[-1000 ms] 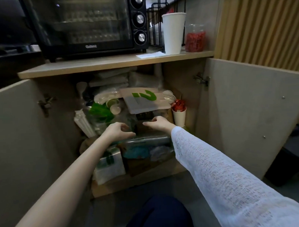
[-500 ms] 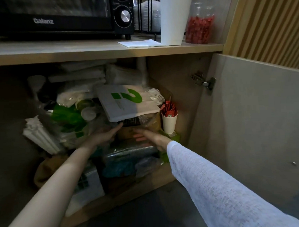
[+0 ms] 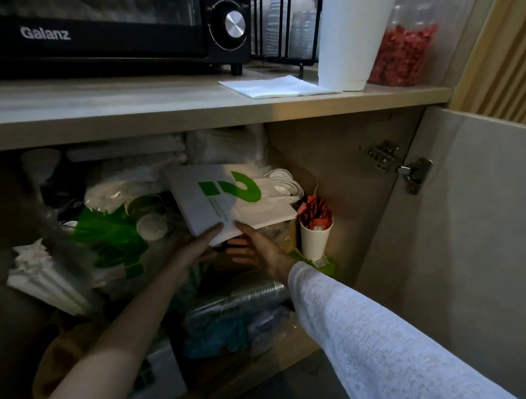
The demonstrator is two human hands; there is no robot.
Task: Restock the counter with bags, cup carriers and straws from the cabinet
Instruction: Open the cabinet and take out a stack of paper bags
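1. Two hands at the stack of white paper bags (image 3: pixel 225 201) with green logo, lying tilted on clutter in the cabinet (image 3: pixel 339 172)
2. Judgement: support the stack underneath, draw it out level; cup of red sachets (image 3: pixel 315 227) stands just beside
3. Left hand (image 3: pixel 197 247): fingers straight, touching the stack's lower edge
4. Right hand (image 3: pixel 258 247): fingers spread beneath, thumb on top, nearly pinching
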